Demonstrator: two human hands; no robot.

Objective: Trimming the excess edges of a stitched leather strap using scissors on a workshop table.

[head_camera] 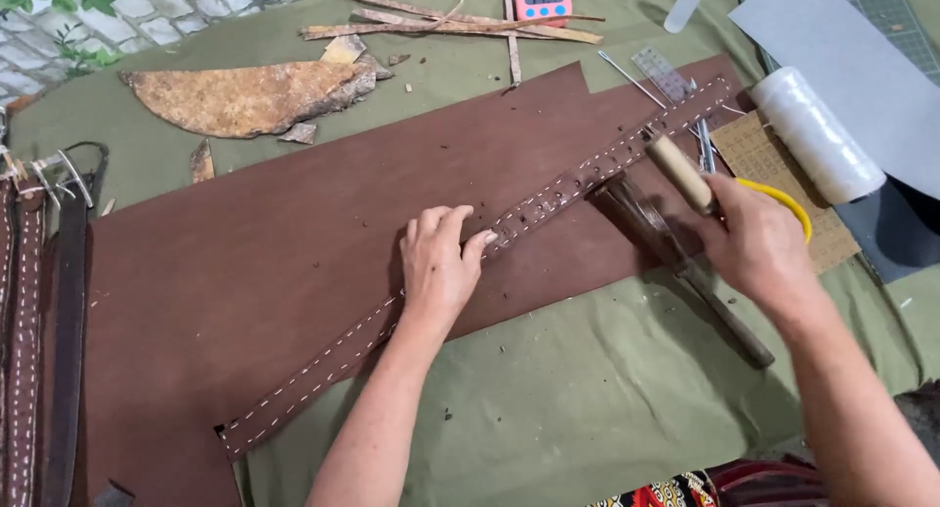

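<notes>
While the left hand lies flat with fingers spread on the stitched leather strap, the right hand is closed around a wooden-handled tool near the strap's far end. The strap runs diagonally across a large brown leather sheet on the green-covered worktop. A long dark tool lies just beside the right hand, over the sheet's near edge. A white thread spool sits to the right; finished belts line the left edge. Open cloth lies between the forearms.
</notes>
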